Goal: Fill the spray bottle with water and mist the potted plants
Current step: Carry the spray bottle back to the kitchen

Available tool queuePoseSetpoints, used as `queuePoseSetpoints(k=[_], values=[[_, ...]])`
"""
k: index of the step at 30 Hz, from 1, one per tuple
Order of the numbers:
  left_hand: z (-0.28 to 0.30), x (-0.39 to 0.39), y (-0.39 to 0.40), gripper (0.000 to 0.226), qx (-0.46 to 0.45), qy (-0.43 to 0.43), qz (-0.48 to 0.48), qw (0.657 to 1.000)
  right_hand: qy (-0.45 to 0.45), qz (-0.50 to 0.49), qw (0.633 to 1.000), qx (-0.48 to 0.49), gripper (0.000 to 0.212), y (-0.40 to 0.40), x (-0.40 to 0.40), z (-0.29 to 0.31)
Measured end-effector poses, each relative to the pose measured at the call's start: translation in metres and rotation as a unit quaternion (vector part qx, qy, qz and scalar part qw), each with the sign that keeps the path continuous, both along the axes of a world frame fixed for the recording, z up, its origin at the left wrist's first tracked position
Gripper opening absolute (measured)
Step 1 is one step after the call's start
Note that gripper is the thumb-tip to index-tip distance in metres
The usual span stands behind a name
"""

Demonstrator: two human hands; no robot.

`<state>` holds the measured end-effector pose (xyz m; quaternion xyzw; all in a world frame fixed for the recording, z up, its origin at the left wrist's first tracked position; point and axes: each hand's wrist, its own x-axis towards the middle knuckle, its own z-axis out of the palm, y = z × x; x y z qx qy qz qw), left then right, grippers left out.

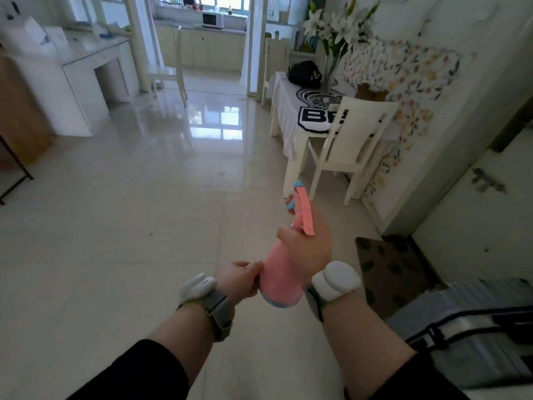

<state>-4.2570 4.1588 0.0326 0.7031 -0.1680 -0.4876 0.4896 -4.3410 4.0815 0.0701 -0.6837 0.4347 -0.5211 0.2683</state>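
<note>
While both hands grip, spray bottle (284, 272) seemingly tilted

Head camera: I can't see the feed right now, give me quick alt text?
Both hands hold a pink spray bottle above a glossy tiled floor: the right hand grips its neck, the left hand grips its base. Ahead right is a table with white lilies and a chair; a kitchen lies beyond.

From here I can't see the neck of the pink plastic spray bottle (281, 272); my right hand (307, 241) covers it. The fingers of my left hand (239, 280) blur against its base. The grey ribbed suitcase (473, 327) runs off the right edge. Items on the far kitchen table (199, 28) are too small to identify.
</note>
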Motion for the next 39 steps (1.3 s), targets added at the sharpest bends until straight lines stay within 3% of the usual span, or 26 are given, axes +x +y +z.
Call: queuePoseSetpoints(k=[7, 11, 13, 16, 19, 25, 39], values=[[0.003, 0.054, -0.107, 0.023, 0.004, 0.019, 0.021, 1.0, 0.02, 0.054, 0.997, 0.049, 0.029, -0.121, 0.054, -0.001], [0.001, 0.091, -0.159, 0.017, 0.002, -0.038, 0.012, 0.999, 0.038, 0.07, 0.995, 0.063, 0.041, -0.173, 0.086, -0.003], [0.0, 0.12, -0.196, 0.017, -0.004, -0.048, 0.009, 0.999, 0.029, 0.056, 0.997, 0.048, 0.047, -0.208, 0.113, -0.004], [-0.001, 0.164, -0.253, 0.02, -0.013, -0.059, -0.002, 0.998, -0.005, 0.079, 0.993, 0.091, 0.035, -0.261, 0.146, -0.001], [0.008, 0.194, -0.3, 0.015, -0.022, -0.081, -0.022, 0.996, -0.046, 0.131, 0.978, 0.156, 0.051, -0.302, 0.169, 0.005], [0.011, 0.254, -0.397, 0.015, -0.017, -0.131, -0.043, 0.99, -0.057, 0.121, 0.978, 0.159, 0.059, -0.395, 0.223, 0.015], [0.0, 0.363, -0.664, 0.01, -0.017, -0.108, 0.011, 0.994, -0.026, 0.194, 0.97, 0.147, 0.058, -0.669, 0.338, 0.017]])
